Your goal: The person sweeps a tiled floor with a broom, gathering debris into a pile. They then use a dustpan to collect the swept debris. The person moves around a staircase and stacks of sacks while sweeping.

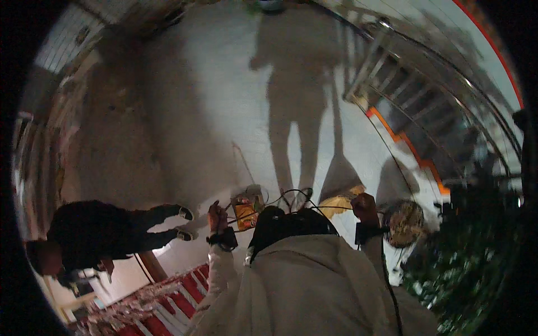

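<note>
My right hand (365,208) is closed in a fist just above the yellow fan-shaped head of a broom (341,201). The broom's upright shadow, with a long handle, falls on the floor ahead. My left hand (217,217) is curled, and what it holds, if anything, is too dark to make out. Beside it, lower down, lies a boxy red-and-yellow thing (245,214) whose kind I cannot tell. Thin black cables (302,193) loop between my two hands, and each wrist wears a dark band.
A person in dark clothes (92,235) stands at my left. Stairs with a metal railing (443,73) rise at the right. A round brownish object (404,224) and a leafy green plant (465,257) are near my right side. Red-and-white striped fabric (162,313) lies lower left.
</note>
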`<state>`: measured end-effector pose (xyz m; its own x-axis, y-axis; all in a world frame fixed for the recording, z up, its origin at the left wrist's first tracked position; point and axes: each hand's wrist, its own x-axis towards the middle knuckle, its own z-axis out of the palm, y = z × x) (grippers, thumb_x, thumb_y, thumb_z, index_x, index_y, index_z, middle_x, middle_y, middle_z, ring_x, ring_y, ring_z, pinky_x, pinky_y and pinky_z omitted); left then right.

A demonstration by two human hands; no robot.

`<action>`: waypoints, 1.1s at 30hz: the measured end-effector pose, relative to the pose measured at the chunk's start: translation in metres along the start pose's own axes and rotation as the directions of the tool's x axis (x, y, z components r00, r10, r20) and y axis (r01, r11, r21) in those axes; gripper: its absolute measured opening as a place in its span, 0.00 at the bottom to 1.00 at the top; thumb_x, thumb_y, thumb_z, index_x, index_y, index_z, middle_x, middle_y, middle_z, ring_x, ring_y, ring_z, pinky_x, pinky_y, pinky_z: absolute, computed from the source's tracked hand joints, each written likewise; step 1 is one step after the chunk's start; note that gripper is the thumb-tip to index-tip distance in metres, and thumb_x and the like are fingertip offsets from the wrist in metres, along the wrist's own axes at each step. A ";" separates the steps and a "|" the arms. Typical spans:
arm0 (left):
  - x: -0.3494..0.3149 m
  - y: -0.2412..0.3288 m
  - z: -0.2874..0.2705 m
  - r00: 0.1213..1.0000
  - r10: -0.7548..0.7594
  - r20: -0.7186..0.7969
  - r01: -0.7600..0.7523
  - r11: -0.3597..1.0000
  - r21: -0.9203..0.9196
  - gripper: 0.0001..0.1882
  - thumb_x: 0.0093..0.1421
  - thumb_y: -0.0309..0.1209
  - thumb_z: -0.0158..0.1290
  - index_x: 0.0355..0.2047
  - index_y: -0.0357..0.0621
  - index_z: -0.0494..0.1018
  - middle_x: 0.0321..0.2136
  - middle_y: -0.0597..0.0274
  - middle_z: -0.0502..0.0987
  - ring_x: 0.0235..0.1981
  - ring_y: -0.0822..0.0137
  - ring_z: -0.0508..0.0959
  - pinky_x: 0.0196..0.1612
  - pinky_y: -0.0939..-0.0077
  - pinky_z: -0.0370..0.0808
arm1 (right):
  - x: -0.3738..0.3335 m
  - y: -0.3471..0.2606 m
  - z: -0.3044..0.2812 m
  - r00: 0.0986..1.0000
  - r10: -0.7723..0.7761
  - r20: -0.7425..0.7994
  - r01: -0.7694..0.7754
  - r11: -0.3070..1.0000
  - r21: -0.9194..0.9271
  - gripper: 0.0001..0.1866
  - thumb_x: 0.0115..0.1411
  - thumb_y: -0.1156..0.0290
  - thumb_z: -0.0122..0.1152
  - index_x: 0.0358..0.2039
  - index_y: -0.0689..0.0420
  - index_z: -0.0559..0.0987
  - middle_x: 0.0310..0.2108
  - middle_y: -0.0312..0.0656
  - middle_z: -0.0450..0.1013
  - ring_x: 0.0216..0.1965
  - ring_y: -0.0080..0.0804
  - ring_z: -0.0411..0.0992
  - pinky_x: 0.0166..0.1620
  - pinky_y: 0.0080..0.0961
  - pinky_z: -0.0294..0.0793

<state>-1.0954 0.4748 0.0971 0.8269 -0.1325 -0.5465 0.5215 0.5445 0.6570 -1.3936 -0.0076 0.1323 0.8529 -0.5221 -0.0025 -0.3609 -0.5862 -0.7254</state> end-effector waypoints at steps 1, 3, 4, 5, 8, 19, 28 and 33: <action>0.021 0.005 0.010 1.000 -0.022 0.010 0.022 1.000 -0.006 0.16 0.60 0.36 0.41 0.43 0.38 0.65 0.11 0.73 0.54 0.10 0.78 0.54 0.12 0.83 0.51 | 0.021 -0.009 0.000 0.998 0.061 0.005 -0.061 0.998 -0.030 0.05 0.46 0.81 0.48 0.17 0.59 0.67 0.12 0.38 0.61 0.16 0.26 0.62 0.20 0.23 0.62; 0.060 0.013 0.031 0.993 -0.067 0.093 0.066 0.998 0.010 0.16 0.60 0.37 0.41 0.43 0.39 0.64 0.11 0.73 0.54 0.10 0.78 0.54 0.12 0.83 0.52 | 0.066 -0.022 -0.002 0.999 0.039 -0.019 -0.040 0.999 -0.017 0.04 0.46 0.81 0.48 0.18 0.59 0.69 0.13 0.39 0.63 0.17 0.27 0.63 0.21 0.24 0.63; 0.080 0.016 0.041 0.983 -0.088 0.160 0.083 0.996 0.034 0.16 0.60 0.37 0.41 0.43 0.39 0.64 0.11 0.73 0.53 0.10 0.78 0.54 0.12 0.83 0.52 | 0.084 -0.029 -0.006 0.998 -0.042 -0.044 0.043 0.999 0.029 0.04 0.47 0.80 0.48 0.18 0.59 0.69 0.13 0.39 0.63 0.17 0.26 0.64 0.22 0.24 0.64; 0.100 0.019 0.056 0.969 -0.087 0.233 0.069 0.994 0.083 0.16 0.60 0.36 0.41 0.43 0.39 0.64 0.11 0.73 0.53 0.10 0.77 0.53 0.12 0.83 0.52 | 0.103 -0.026 -0.010 0.987 -0.126 -0.097 0.135 0.986 0.096 0.04 0.47 0.79 0.48 0.18 0.58 0.70 0.14 0.39 0.64 0.18 0.26 0.64 0.22 0.24 0.65; 0.164 0.019 0.090 0.999 -0.029 -0.041 0.031 0.998 0.057 0.15 0.60 0.36 0.41 0.42 0.40 0.64 0.11 0.73 0.52 0.09 0.77 0.52 0.11 0.81 0.51 | 0.177 -0.031 -0.015 0.939 -0.281 -0.197 0.323 0.917 0.232 0.04 0.50 0.74 0.55 0.22 0.60 0.72 0.18 0.41 0.70 0.19 0.24 0.67 0.20 0.22 0.66; 0.388 0.048 0.156 0.991 -0.111 -0.080 0.104 0.990 -0.091 0.12 0.58 0.35 0.40 0.39 0.43 0.66 0.10 0.72 0.55 0.08 0.75 0.52 0.09 0.80 0.51 | 0.467 -0.108 -0.043 0.947 0.300 0.111 -0.183 0.223 0.958 0.12 0.54 0.75 0.44 0.14 0.55 0.63 0.11 0.33 0.53 0.16 0.22 0.55 0.20 0.20 0.61; 0.517 0.082 0.081 0.943 -0.192 -0.272 0.249 0.949 0.192 0.18 0.59 0.39 0.40 0.44 0.40 0.67 0.13 0.68 0.62 0.10 0.74 0.57 0.13 0.78 0.59 | 0.669 -0.103 0.044 0.910 0.414 0.022 0.060 -0.184 0.981 0.16 0.47 0.78 0.50 0.09 0.52 0.57 0.10 0.32 0.52 0.13 0.22 0.51 0.22 0.19 0.58; 0.543 0.114 0.087 0.954 -0.020 0.300 -0.279 0.312 0.908 0.22 0.61 0.42 0.37 0.44 0.36 0.67 0.11 0.63 0.66 0.09 0.71 0.59 0.13 0.74 0.60 | 0.839 -0.092 0.095 0.784 0.584 0.211 0.065 -0.415 0.908 0.16 0.43 0.78 0.49 0.07 0.50 0.56 0.09 0.32 0.56 0.14 0.27 0.60 0.24 0.22 0.64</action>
<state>-0.5683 0.3931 -0.0799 0.8415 -0.3858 -0.3782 0.1226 -0.5455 0.8291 -0.6090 -0.3329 0.1320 0.5374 -0.6210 -0.5706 0.5475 0.7716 -0.3240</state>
